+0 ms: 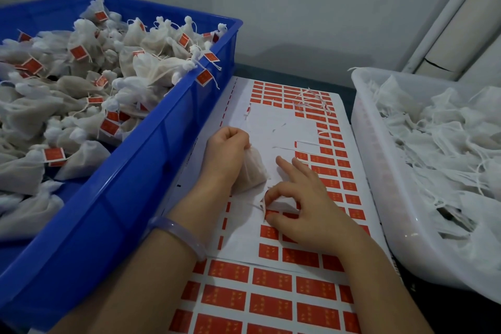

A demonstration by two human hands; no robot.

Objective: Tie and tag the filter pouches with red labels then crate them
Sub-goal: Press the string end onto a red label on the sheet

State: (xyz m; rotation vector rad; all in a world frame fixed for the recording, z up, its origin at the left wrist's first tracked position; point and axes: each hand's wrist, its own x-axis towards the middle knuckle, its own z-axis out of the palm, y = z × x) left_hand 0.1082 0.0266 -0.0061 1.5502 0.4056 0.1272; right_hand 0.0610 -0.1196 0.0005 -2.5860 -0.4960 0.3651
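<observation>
My left hand [226, 152] grips the gathered neck of a filled white filter pouch [250, 171] resting on the label sheet [282, 127]. My right hand [301, 206] lies just to the pouch's right, thumb and forefinger pinching at a red label [271, 215] and a thin white string on the sheet. The sheet carries rows of red labels, with a bare white patch in its middle. A blue crate [151, 160] at the left holds several tied pouches with red tags.
A translucent white bin [379, 171] at the right holds several untagged pouches with loose strings. A second label sheet [271, 298] lies nearer to me. Loose white backing strips [311, 100] sit on the far end of the sheet. A grey wall stands behind.
</observation>
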